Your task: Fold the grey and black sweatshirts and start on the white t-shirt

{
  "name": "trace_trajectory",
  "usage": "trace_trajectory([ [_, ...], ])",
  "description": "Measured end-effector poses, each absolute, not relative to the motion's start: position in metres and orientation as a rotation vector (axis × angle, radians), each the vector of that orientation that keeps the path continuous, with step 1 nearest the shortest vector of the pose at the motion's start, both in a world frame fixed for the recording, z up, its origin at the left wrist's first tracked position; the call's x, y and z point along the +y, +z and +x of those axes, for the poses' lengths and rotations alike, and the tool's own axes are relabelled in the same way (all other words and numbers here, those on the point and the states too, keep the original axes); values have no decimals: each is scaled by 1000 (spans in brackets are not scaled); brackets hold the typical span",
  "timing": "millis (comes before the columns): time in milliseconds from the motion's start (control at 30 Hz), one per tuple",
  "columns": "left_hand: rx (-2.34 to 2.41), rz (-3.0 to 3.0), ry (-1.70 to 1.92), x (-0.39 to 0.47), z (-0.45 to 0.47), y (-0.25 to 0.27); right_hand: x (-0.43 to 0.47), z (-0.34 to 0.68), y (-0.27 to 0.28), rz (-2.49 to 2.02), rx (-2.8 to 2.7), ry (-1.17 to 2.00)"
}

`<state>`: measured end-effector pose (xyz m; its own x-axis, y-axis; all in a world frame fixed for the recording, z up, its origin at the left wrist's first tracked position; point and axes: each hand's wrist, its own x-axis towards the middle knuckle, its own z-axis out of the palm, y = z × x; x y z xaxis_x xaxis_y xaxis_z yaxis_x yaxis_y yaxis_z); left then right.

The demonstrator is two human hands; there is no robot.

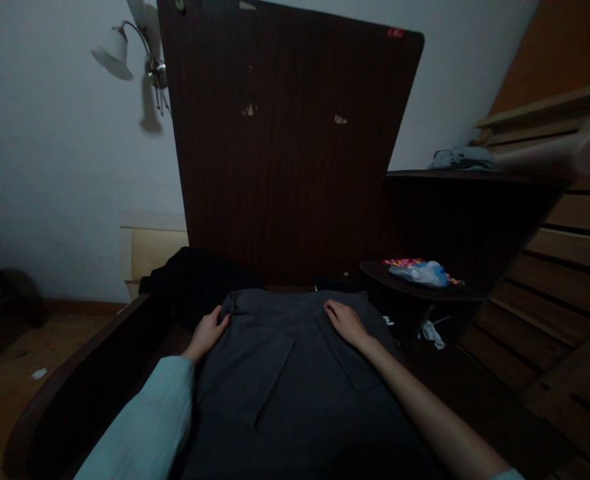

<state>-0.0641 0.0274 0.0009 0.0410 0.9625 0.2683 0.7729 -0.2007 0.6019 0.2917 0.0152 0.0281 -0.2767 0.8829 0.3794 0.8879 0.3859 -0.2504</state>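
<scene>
Spread out in front of me lie dark grey pants [319,407], waist end away from me, with two large slanted patch pockets showing; their lower part runs out of view. My left hand [211,332] is closed on the left edge near the waist, thumb on top and the other fingers partly hidden beneath the cloth. On the right side, my right hand [345,321] rests on the cloth by the top of the right pocket, its fingers curled in against the fabric. The right thumb is hidden.
A tall dark wooden panel [295,153] stands behind the pants. Black cloth [195,277] lies at the left, inside a dark side rail [79,373]. On the right, a low shelf [399,275] carries a plastic bag [419,274]. Wooden slats [539,313] stand farther right.
</scene>
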Motion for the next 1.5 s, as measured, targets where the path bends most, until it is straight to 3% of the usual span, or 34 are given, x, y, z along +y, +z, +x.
trace_trajectory([
  [333, 1778, 2015, 951, 27, -64, -1, 12, 295, 25, -1341, -2265, 53],
  [600, 1772, 1982, 950, 27, -63, 1, 34, 332, 15, -1787, -1567, -443],
  [867, 1754, 1953, 1018, 29, -66, -4, 53, 349, 4, -1913, -1910, -46],
  [1167, 1759, 1940, 995, 29, -65, -3, 78, 407, 38, -1950, -1655, 341],
  [1500, 1761, 1940, 995, 28, -64, -2, 84, 400, 31, -1862, -1675, 274],
])
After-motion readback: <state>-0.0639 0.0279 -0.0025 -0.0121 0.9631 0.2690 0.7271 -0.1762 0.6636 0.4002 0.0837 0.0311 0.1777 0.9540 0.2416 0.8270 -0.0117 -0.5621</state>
